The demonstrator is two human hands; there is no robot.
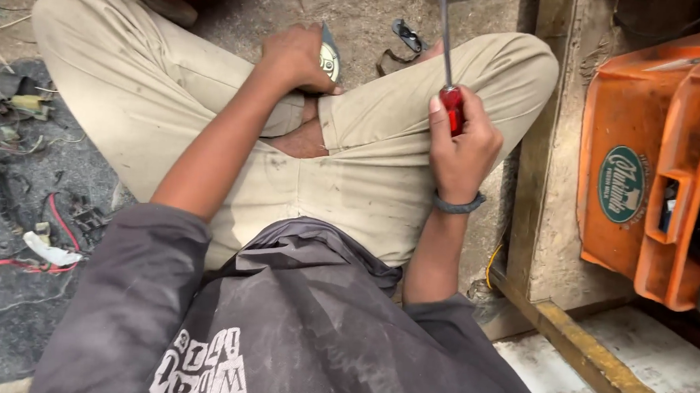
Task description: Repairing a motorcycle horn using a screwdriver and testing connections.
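Gripping a screwdriver [449, 65] w/ right hand [462, 143]: fingers wrapped tight round the red handle, thumb up along it, dark metal shaft rising past the top edge of view. Dark band [458, 203] on that wrist. Left hand [295, 56] closed over a small round flat part [329, 56], pale face w/ dark rim, only partly showing from under the fingers; resting atop the knee area of beige trousers [368, 165]. Can't tell what the part is. Hands apart, left one further fwd and to the left, right one nearer the body. Sitting cross-legged on dirt floor [361, 11]. Just beyond left hand, betw. the knees: small dark metal bits [407, 36] on the ground. Far left of left hand: tangle of wires [48, 239], red and white, on dark mat. Right of right hand: wooden board [551, 152] on edge, then orange plastic crate [652, 158] w/ green oval label. Below the crate, yellow bar [599, 365] along pale floor. Dark grey shirt [301, 331] at bottom.
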